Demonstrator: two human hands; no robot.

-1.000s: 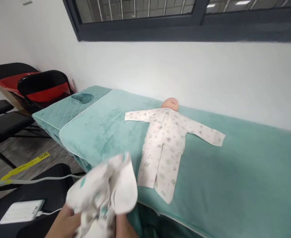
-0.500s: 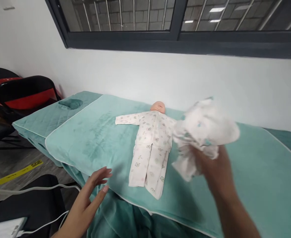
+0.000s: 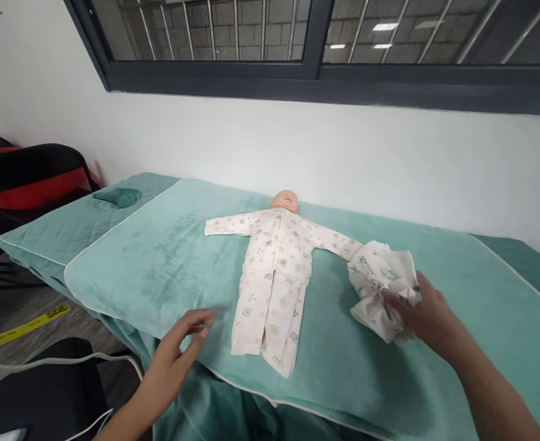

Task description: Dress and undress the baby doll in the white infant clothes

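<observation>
A baby doll [image 3: 285, 200] lies face up on the green bed cover [image 3: 159, 245], wearing a white printed long-sleeved top [image 3: 281, 242] and matching trousers [image 3: 265, 318]. Its sleeves are stretched out to both sides. At the right, my right hand [image 3: 423, 315] grips a crumpled white printed cloth [image 3: 382, 285], whose exact kind I cannot make out. The cloth overlaps the end of the doll's right-side sleeve. My left hand [image 3: 184, 343] hovers over the near edge of the bed, left of the trouser legs, its fingers apart and holding nothing.
Behind the bed stands a white wall with a dark-framed window [image 3: 318, 73]. A face hole [image 3: 117, 196] is at the bed's left end. Black-and-red chairs [image 3: 40, 184] stand at the left. Nearby are a black seat [image 3: 44, 392] and a white cable [image 3: 67, 361].
My right hand has brought the cloth down and to the right, uncovering the doll's right-side sleeve. My left hand stays nearly in place. The view has shifted slightly.
</observation>
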